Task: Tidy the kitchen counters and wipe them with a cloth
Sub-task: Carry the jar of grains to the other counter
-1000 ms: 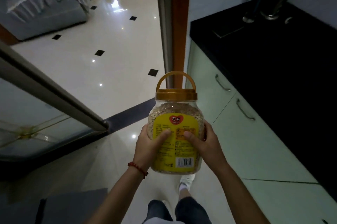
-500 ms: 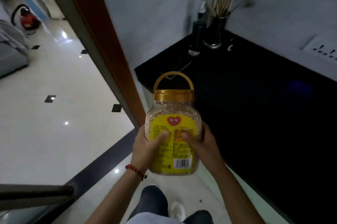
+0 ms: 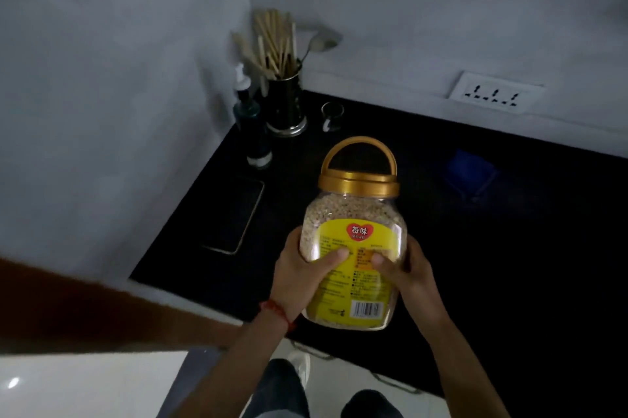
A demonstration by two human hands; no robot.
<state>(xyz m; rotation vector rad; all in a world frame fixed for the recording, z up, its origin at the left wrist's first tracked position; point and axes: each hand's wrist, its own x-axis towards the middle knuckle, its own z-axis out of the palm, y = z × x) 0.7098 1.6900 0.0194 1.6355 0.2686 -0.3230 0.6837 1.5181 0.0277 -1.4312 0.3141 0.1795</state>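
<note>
Both hands, L (image 3: 303,273) & R (image 3: 406,276), gripping jar (image 3: 353,234) above counter (image 3: 509,247)

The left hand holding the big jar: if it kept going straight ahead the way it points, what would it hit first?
Probably nothing soon. The left hand holds the jar over bare black counter. Farther along that line stand the utensil holder and the small glass, then the wall. Depth is hard to judge.

I see the jar (image 3: 353,240), clear plastic, gold lid and handle, yellow label, grain-filled, upright above the black counter (image 3: 509,230).
</note>
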